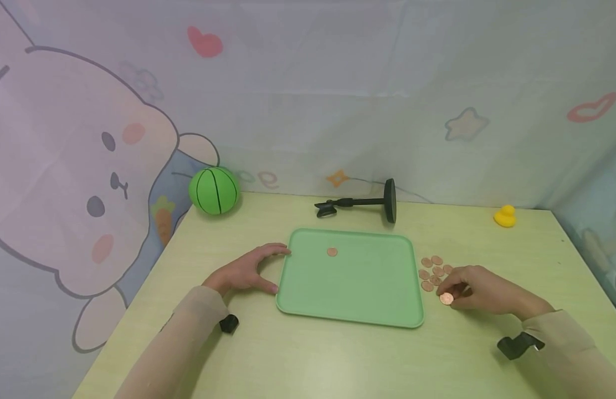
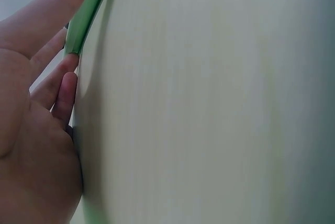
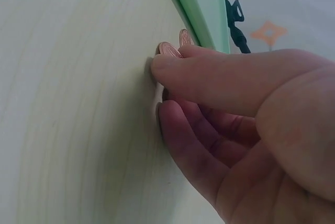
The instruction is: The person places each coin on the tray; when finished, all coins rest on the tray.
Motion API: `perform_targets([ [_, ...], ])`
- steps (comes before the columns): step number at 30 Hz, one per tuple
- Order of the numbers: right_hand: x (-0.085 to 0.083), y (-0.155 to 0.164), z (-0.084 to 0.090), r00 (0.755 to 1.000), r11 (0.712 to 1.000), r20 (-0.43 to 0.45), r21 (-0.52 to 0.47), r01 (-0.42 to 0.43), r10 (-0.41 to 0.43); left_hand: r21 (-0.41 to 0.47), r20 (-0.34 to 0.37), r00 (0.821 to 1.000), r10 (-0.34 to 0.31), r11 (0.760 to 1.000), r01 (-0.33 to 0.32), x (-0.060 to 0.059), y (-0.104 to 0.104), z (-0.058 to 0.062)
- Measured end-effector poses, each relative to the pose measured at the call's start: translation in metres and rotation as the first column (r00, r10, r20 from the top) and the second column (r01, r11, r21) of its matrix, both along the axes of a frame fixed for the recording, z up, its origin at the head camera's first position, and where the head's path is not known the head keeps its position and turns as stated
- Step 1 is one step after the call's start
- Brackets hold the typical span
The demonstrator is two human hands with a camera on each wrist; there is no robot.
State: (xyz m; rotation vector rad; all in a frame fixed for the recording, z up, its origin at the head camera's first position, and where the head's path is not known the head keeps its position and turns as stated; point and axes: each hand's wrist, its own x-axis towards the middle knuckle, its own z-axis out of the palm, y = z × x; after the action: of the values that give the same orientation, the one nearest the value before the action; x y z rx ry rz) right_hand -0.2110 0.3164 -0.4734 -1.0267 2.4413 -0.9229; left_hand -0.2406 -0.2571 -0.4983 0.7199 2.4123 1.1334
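The right hand (image 1: pixel 482 289) pinches a coin (image 1: pixel 446 299) at its fingertips, right of the tray (image 1: pixel 363 288); loose coins (image 1: pixel 438 271) lie just left and to the far side of those fingers. The left hand (image 1: pixel 245 270), fingers spread wide, touches the tray's left rim; another coin (image 1: pixel 332 251) lies in its far left part.

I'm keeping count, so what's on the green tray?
One coppery coin lies on the green tray, toward its far edge; no other coin shows there. Whatever is under the tray is covered.
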Motion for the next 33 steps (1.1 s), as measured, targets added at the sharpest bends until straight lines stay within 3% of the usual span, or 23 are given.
perform_targets([
  [6,0.001,-0.002,0.003,1.000,1.000,0.008,0.003,-0.001,0.001,-0.013,0.010,1.000,0.008,1.000,-0.008,-0.001,0.000,0.000],
  [13,-0.003,-0.009,0.012,0.995,0.999,-0.093,-0.044,0.030,-0.034,0.004,0.004,1.000,0.011,1.000,-0.011,-0.001,-0.002,0.000],
  [22,-0.013,-0.035,0.016,0.995,0.998,-0.094,-0.035,0.043,-0.046,0.006,0.016,1.000,0.008,1.000,-0.008,0.001,-0.002,-0.002],
  [28,-0.021,-0.056,0.015,0.992,0.992,-0.065,-0.068,0.102,-0.107,0.002,0.013,1.000,0.003,1.000,-0.003,-0.001,-0.001,-0.004],
  [33,-0.029,-0.076,0.016,0.981,0.988,-0.115,-0.044,0.149,-0.154,0.016,0.003,1.000,0.001,1.000,-0.001,-0.001,-0.001,-0.002],
])
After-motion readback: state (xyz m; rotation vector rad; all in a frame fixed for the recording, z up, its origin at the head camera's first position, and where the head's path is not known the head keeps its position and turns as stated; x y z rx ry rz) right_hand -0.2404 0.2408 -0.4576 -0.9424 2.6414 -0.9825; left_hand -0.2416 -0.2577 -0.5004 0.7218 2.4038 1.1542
